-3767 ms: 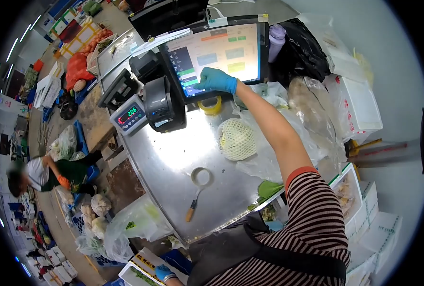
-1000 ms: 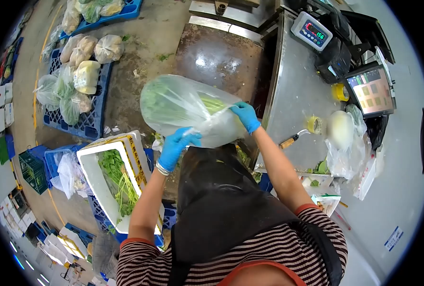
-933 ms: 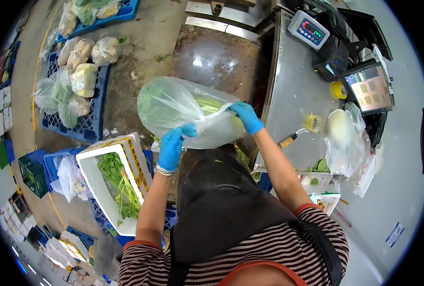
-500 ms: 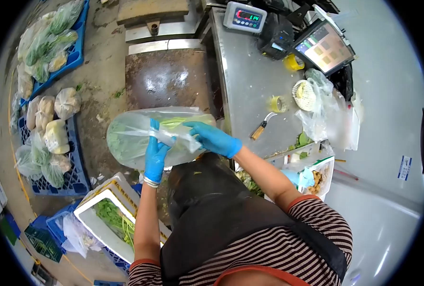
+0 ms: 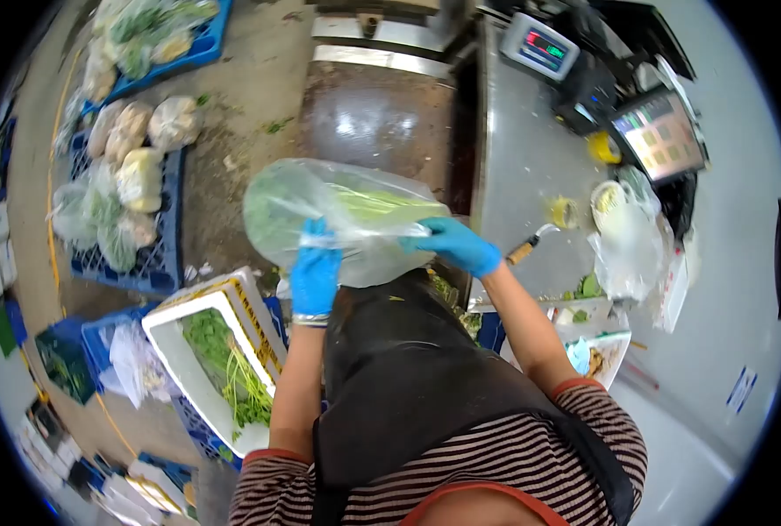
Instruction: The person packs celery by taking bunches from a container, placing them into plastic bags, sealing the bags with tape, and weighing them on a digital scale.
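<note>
A clear plastic bag of leafy greens with pale stalks lies on its side in front of my apron, leaves to the left. My left hand, in a blue glove, grips the gathered plastic at the bag's near side. My right hand, also gloved in blue, pinches the twisted plastic near the bag's right part. Below left, a white foam box with yellow printed tape holds loose greens.
A metal table at the right bears a scale, a touchscreen, tape rolls, a hooked tool and a netted item in plastic. Blue pallets with bagged produce stand at the left. A brown metal plate lies ahead.
Since the oldest frame, my right hand has left the screen and both hands have taken hold of the bag. Over the last second my hands moved together, then apart, along the plastic.
</note>
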{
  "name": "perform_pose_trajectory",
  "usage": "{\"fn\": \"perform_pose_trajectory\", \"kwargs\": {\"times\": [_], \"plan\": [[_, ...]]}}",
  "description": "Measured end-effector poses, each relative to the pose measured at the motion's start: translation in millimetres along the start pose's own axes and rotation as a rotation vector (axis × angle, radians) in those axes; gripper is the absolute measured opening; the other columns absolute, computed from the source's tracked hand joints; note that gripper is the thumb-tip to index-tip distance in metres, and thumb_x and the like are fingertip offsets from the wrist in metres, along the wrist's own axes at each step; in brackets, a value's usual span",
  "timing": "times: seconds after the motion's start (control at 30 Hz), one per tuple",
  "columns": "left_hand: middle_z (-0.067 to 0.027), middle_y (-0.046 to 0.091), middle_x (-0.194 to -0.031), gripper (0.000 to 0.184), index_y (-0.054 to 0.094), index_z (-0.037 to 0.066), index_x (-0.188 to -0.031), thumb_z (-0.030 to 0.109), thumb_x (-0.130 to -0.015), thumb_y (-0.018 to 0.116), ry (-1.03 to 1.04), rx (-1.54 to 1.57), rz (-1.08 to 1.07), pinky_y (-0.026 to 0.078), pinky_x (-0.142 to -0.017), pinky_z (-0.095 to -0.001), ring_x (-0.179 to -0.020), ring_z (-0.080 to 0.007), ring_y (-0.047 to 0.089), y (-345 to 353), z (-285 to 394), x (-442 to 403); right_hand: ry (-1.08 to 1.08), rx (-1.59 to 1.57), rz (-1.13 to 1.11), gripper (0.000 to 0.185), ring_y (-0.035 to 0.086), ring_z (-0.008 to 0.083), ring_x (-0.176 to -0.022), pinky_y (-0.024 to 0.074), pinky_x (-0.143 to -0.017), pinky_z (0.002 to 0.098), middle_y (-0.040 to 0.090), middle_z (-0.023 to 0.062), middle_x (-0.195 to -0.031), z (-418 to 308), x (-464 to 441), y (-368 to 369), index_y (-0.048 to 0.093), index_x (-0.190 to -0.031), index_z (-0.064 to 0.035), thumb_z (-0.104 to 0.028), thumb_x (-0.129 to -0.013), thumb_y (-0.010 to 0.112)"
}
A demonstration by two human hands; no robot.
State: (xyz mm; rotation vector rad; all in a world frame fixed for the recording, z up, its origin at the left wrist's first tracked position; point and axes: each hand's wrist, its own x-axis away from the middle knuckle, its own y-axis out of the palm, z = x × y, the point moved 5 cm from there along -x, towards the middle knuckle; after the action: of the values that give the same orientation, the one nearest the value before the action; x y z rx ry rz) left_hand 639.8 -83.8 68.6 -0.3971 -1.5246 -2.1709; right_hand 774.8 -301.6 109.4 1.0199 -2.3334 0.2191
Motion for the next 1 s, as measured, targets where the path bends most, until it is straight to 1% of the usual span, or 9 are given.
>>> {"fn": "perform_pose_trajectory", "kwargs": {"times": [0.17, 0.2, 0.43, 0.5, 0.6, 0.63, 0.73, 0.9, 1.0], "plan": [[-0.0075, 0.054, -0.129, 0.054, 0.037, 0.003, -0.145, 0.010, -0.094, 0.053, 0.175, -1.195, -0.308, 0.047, -0.095, -0.0295, -0.111, -0.0163, 0.057, 18.5, -22.6, -21.3, -0.072, -0.373, -0.095, 0.033, 0.057, 0.0194, -0.113, 0.0440, -0.099, 0.0321, 0.059, 0.0105, -0.130, -49.3, 16.5, 27.9, 0.063, -0.121, 0.0004, -0.010, -0.090, 0.057], [-0.0077, 0.056, -0.125, 0.051, 0.041, 0.004, -0.143, 0.011, -0.094, 0.053, -0.149, -1.034, -0.184, 0.046, -0.093, -0.0289, -0.107, -0.0153, 0.057, 18.6, -35.8, -29.1, 0.011, -0.437, -0.063, 0.036, 0.057, 0.0183, -0.113, 0.0446, -0.097, 0.0315, 0.059, 0.0090, -0.129, -42.1, 7.9, 31.1, 0.061, -0.124, -0.0003, -0.009, -0.089, 0.059], [-0.0089, 0.066, -0.105, 0.049, 0.055, 0.004, -0.132, 0.019, -0.086, 0.062, -0.063, -1.082, -0.443, 0.049, -0.087, -0.0305, -0.092, -0.0141, 0.060, 36.0, -41.9, -41.1, -0.001, 0.079, -0.035, 0.040, 0.057, 0.0125, -0.094, 0.0460, -0.083, 0.0268, 0.061, 0.0008, -0.106, -5.8, -3.7, 54.0, 0.060, -0.121, -0.0032, -0.009, -0.082, 0.066], [-0.0109, 0.066, -0.112, 0.052, 0.053, 0.005, -0.134, 0.021, -0.085, 0.065, -0.156, -1.207, -0.397, 0.048, -0.090, -0.0311, -0.097, -0.0151, 0.060, 19.2, -42.9, -37.0, -0.171, 0.606, 0.308, 0.020, 0.058, 0.0151, -0.073, 0.0476, -0.068, 0.0290, 0.061, 0.0107, -0.078, 9.6, -22.7, 24.8, 0.067, -0.097, -0.0016, -0.009, -0.079, 0.063], [-0.0080, 0.056, -0.087, 0.037, 0.062, 0.000, -0.097, 0.027, -0.078, 0.078, -0.136, -1.310, -0.413, 0.045, -0.072, -0.0342, -0.079, -0.0152, 0.050, 44.5, -26.9, 2.2, 0.032, 0.488, 0.614, 0.014, 0.059, 0.0200, -0.064, 0.0504, -0.063, 0.0343, 0.065, 0.0094, -0.076, 84.2, -79.4, -32.2, 0.065, -0.090, -0.0015, -0.007, -0.082, 0.055], [-0.0070, 0.048, -0.081, 0.041, 0.057, 0.001, -0.086, 0.032, -0.074, 0.082, 0.205, -1.418, -0.606, 0.042, -0.067, -0.0348, -0.075, -0.0145, 0.045, 72.2, -21.1, 21.8, -0.052, 0.854, 0.637, 0.014, 0.063, 0.0266, -0.067, 0.0515, -0.067, 0.0391, 0.067, 0.0141, -0.080, 91.6, -96.4, -30.8, 0.068, -0.089, -0.0058, -0.012, -0.082, 0.057], [-0.0060, 0.037, -0.070, 0.039, 0.048, 0.005, -0.069, 0.017, -0.070, 0.085, 0.564, -1.389, -0.405, 0.037, -0.060, -0.0372, -0.065, -0.0233, 0.041, 80.8, 15.1, 27.0, -0.214, 0.563, 0.738, 0.016, 0.065, 0.0246, -0.072, 0.0525, -0.070, 0.0375, 0.069, 0.0134, -0.080, 40.4, -118.6, 4.3, 0.071, -0.088, -0.0076, -0.014, -0.081, 0.058], [-0.0125, 0.061, -0.088, 0.025, 0.062, 0.002, -0.076, 0.016, -0.072, 0.082, 0.737, -1.833, -0.111, 0.048, -0.075, -0.0376, -0.082, -0.0299, 0.059, 124.9, 61.7, 20.7, -0.180, 0.056, 0.279, 0.023, 0.067, 0.0206, -0.066, 0.0544, -0.065, 0.0346, 0.069, 0.0135, -0.083, -56.0, -81.8, 3.4, 0.071, -0.096, -0.0045, -0.014, -0.078, 0.060], [-0.0165, 0.064, -0.100, 0.021, 0.068, 0.005, -0.085, 0.019, -0.074, 0.081, 0.807, -2.036, -0.128, 0.048, -0.084, -0.0406, -0.093, -0.0322, 0.061, 120.0, 36.0, 1.5, -0.282, 0.346, 0.156, 0.027, 0.069, 0.0216, -0.074, 0.0557, -0.072, 0.0351, 0.070, 0.0171, -0.089, -35.9, -58.1, -19.1, 0.071, -0.101, -0.0040, -0.012, -0.079, 0.059]]}}
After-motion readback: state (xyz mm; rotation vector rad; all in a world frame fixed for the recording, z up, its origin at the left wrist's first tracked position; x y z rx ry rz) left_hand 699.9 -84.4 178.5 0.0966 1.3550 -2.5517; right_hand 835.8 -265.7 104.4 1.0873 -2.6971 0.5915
